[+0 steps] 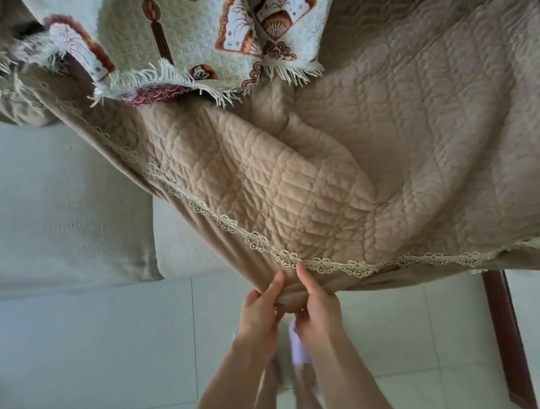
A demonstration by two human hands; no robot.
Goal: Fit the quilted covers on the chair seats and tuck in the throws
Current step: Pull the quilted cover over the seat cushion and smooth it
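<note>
Both hands meet at the near edge of the seat: the left hand and the right hand sit side by side, fingers curled tight round a bunched fold of the plain tan skirt that hangs below the quilted cover. Each thumb lies flat up the cloth. Beneath the wrists, a lilac slipper shows on the white tiled floor, and a dark wooden chair leg stands to the right. Just above the hands a cream lace trim runs along the seam where skirt meets quilting. The cover lies spread over the seat on the right, but its left part is lifted and puckered into a deep fold, leaving a pale bare cushion showing on the left. Farthest away, a patterned throw with a white fringe hangs from the chair back, its lower edge resting on the cover.
</note>
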